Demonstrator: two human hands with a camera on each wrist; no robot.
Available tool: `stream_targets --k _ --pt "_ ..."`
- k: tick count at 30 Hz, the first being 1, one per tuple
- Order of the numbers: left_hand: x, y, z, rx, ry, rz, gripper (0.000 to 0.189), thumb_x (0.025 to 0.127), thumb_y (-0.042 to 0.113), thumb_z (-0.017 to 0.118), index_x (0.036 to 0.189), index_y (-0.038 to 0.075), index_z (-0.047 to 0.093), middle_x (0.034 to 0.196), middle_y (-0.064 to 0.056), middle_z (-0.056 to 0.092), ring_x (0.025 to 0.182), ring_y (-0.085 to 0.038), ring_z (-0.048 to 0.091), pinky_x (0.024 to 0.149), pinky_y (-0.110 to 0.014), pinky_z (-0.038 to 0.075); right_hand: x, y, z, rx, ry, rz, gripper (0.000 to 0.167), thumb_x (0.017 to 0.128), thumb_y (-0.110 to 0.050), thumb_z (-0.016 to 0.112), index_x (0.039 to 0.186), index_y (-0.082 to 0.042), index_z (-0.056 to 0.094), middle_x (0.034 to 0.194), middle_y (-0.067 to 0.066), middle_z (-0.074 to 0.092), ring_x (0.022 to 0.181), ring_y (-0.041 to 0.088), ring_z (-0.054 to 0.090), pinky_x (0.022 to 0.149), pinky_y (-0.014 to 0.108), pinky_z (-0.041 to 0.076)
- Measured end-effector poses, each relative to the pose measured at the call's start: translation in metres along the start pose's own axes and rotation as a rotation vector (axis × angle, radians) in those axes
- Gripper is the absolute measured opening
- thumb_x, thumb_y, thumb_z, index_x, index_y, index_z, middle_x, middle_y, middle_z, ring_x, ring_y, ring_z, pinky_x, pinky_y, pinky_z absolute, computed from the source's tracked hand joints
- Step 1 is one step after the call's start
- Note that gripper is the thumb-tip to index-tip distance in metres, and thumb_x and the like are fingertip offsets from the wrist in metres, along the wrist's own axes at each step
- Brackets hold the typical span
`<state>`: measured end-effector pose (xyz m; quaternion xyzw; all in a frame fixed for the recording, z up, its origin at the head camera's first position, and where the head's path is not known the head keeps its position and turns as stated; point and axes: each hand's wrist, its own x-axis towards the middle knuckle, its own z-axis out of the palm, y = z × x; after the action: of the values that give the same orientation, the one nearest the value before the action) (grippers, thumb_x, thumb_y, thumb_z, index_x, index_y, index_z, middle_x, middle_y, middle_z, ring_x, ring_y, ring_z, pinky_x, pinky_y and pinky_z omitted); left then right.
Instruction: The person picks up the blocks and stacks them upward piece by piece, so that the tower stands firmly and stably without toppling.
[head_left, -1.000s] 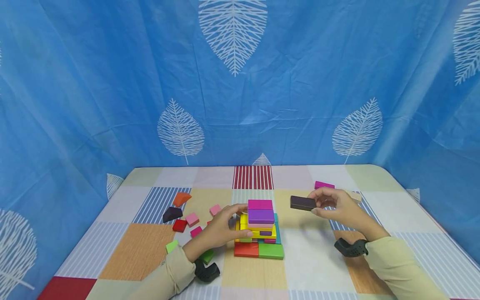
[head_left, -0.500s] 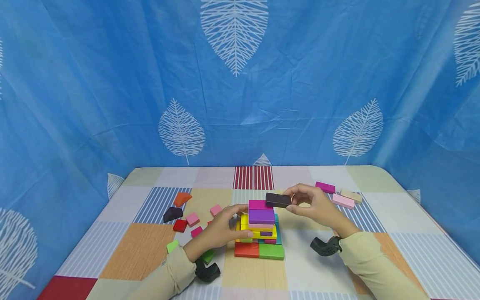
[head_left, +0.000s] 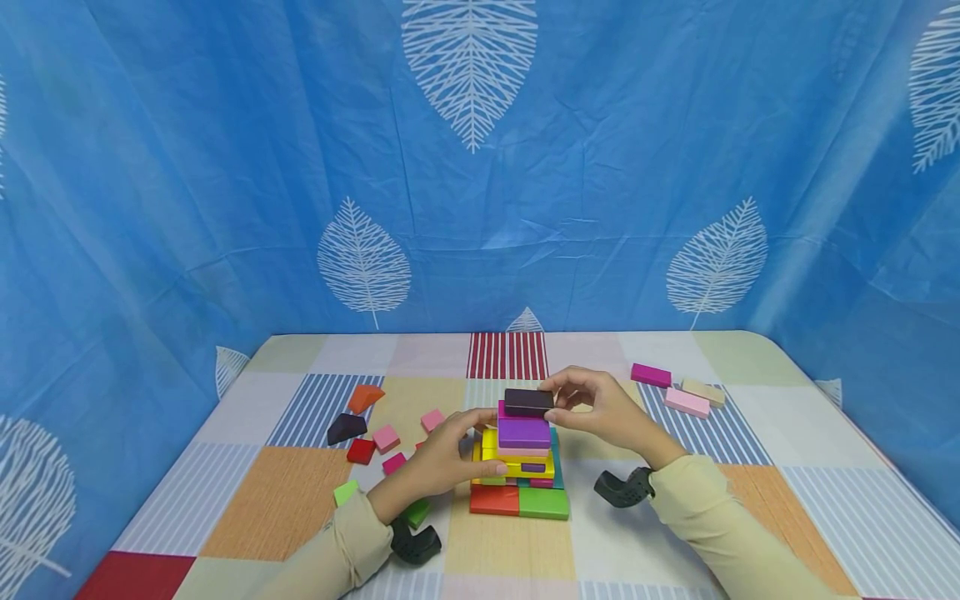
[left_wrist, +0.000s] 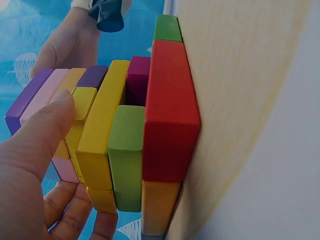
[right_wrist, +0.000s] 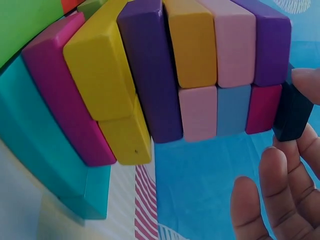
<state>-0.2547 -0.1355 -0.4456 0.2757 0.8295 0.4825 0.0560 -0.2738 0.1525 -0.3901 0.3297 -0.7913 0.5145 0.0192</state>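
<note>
A layered stack of coloured wooden blocks [head_left: 522, 432] stands at the table's middle, on a red and green bottom row. My left hand [head_left: 442, 457] holds the stack from its left side. In the left wrist view its thumb [left_wrist: 47, 132] lies on the front by the yellow blocks, with the other fingers curled behind. At the top, my right hand [head_left: 600, 410] pinches a black block [head_left: 528, 402] by its right end. The right wrist view shows this black block [right_wrist: 292, 112] against the magenta block [right_wrist: 263, 109] at the top back.
Left of the stack lie several loose pieces, including an orange piece [head_left: 366, 397], a black piece [head_left: 347, 428], a red block [head_left: 361, 451] and a light green block [head_left: 346, 492]. At right back are magenta [head_left: 651, 375], pink [head_left: 687, 402] and cream [head_left: 703, 392] blocks.
My right hand has carried the black block leftward from the right of the stack to its top. The left hand has stayed in place on the stack.
</note>
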Motion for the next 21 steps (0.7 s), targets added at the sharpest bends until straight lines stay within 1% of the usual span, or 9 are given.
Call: stream_targets --k 5,12,16,18,21 --pt "0.0 -0.001 -0.001 -0.007 -0.006 0.003 0.072 0.092 0.026 0.089 0.153 0.005 0.057 0.14 -0.008 0.067 0.125 -0.027 0.06 0.111 -0.057 0.047 0.004 0.0 0.004 0.014 -0.013 0.019 0.026 0.093 0.001 0.079 0.118 0.005 0.073 0.107 0.007 0.072 0.091 0.015 0.065 0.086 0.025 0.059" --pt "0.0 0.0 -0.001 -0.005 -0.001 -0.002 0.072 0.092 0.028 0.088 0.153 0.006 0.057 0.142 -0.008 0.066 0.126 -0.027 0.06 0.111 -0.058 0.048 0.005 0.0 0.003 0.043 -0.029 0.054 0.029 0.093 0.0 0.08 0.12 0.008 0.071 0.113 0.014 0.072 0.095 0.016 0.065 0.087 0.027 0.059" --pt "-0.001 0.0 -0.001 -0.002 0.003 -0.01 0.073 0.092 0.028 0.089 0.153 0.005 0.057 0.142 -0.009 0.066 0.126 -0.027 0.059 0.111 -0.058 0.048 0.004 0.001 -0.002 0.054 -0.033 0.074 0.036 0.094 -0.003 0.08 0.126 0.008 0.07 0.116 0.016 0.07 0.097 0.017 0.067 0.088 0.028 0.06" --pt "-0.001 0.001 -0.001 0.0 0.006 -0.012 0.073 0.092 0.028 0.089 0.153 0.005 0.057 0.142 -0.009 0.066 0.126 -0.027 0.06 0.111 -0.058 0.048 0.002 0.002 -0.006 0.049 -0.026 0.075 0.038 0.094 -0.003 0.08 0.129 0.008 0.069 0.116 0.02 0.069 0.098 0.017 0.067 0.089 0.027 0.06" --pt "-0.001 0.001 0.0 0.011 0.009 -0.016 0.074 0.091 0.029 0.089 0.153 0.005 0.056 0.143 -0.009 0.065 0.126 -0.027 0.06 0.111 -0.057 0.049 -0.002 0.005 -0.013 0.037 -0.004 0.072 0.037 0.095 -0.003 0.079 0.13 0.006 0.07 0.115 0.025 0.067 0.098 0.017 0.067 0.088 0.027 0.059"
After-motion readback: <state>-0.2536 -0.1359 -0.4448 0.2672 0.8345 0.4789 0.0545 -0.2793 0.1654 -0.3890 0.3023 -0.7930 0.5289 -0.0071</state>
